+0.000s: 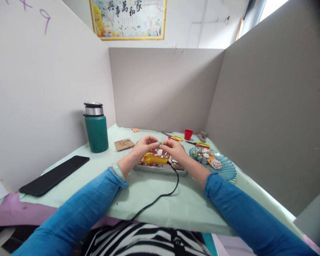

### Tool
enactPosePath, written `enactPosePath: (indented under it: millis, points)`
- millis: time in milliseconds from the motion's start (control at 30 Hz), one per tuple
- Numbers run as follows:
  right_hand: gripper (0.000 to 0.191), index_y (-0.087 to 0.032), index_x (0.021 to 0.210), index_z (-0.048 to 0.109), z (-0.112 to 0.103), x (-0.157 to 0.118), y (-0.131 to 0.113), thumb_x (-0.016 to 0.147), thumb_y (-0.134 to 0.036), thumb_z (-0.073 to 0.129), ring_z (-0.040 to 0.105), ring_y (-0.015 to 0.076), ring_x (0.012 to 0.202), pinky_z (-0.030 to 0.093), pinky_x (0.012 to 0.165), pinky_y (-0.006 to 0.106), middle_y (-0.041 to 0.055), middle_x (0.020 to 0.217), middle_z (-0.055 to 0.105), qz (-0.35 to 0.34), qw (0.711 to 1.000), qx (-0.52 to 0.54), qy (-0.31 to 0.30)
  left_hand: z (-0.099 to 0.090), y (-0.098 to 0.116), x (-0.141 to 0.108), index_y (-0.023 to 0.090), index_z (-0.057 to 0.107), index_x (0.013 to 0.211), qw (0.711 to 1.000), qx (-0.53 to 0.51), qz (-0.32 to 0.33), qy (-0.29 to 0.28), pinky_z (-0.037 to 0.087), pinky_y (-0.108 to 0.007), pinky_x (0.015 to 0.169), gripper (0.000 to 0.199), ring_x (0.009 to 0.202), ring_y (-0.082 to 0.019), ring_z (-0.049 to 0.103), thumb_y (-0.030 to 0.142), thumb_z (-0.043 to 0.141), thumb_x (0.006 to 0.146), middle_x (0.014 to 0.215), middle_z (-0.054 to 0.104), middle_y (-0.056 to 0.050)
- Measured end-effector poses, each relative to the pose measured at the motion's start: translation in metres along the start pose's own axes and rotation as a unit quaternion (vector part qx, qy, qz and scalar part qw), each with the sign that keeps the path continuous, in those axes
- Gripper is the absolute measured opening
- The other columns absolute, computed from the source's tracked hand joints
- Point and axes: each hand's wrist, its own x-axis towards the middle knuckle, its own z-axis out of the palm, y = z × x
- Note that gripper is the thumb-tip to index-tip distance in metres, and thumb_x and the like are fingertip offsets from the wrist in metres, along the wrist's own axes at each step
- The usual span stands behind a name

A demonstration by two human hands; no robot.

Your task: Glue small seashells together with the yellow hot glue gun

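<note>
Above a metal tray [154, 169], my left hand [146, 146] and my right hand [174, 148] meet with fingertips pinched. Between them is a small greenish shell [160, 143], partly hidden by the fingers. Directly below lies a yellow glue gun [155, 159] across the tray, its black cord [164, 195] trailing toward the front table edge. Many small shells [176, 165] fill the tray, partly covered by the hands and the glue gun. Right of my right hand, a blue shell-shaped plate [228, 170] carries several more shells [206, 156].
Behind the hands lie two pairs of scissors [177, 138], a red cup [188, 134] and greyish-brown pieces [202, 136]. To the left are a brown card [124, 144], a green bottle [96, 133] and a black flat object [56, 175]. Grey partitions [165, 89] enclose the table.
</note>
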Motion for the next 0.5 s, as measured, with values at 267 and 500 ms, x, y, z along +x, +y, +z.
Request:
enactPosePath:
  millis: [267, 500]
  points:
    - [0.028, -0.015, 0.076, 0.064, -0.0008, 0.0002, 0.0003, 0.072, -0.042, 0.065, 0.056, 0.0098, 0.050, 0.041, 0.044, 0.019, 0.0005, 0.059, 0.063, -0.006, 1.000, 0.011, 0.005, 0.0025, 0.0023, -0.0010, 0.012, 0.056, 0.094, 1.000, 0.006, -0.005, 0.016, 0.052, -0.027, 0.061, 0.044, 0.059, -0.008, 0.058, 0.033, 0.079, 0.062, 0.083, 0.060, -0.002]
    - [0.028, -0.016, 0.077, 0.063, -0.0005, 0.0010, -0.0006, 0.073, -0.043, 0.064, 0.055, 0.0095, 0.049, 0.038, 0.042, 0.019, -0.0006, 0.058, 0.061, -0.005, 1.000, 0.014, 0.019, 0.0025, 0.0044, -0.0019, 0.012, 0.059, 0.101, 1.000, 0.026, -0.015, 0.000, 0.051, -0.026, 0.060, 0.049, 0.057, -0.008, 0.059, 0.036, 0.078, 0.063, 0.093, 0.062, -0.005]
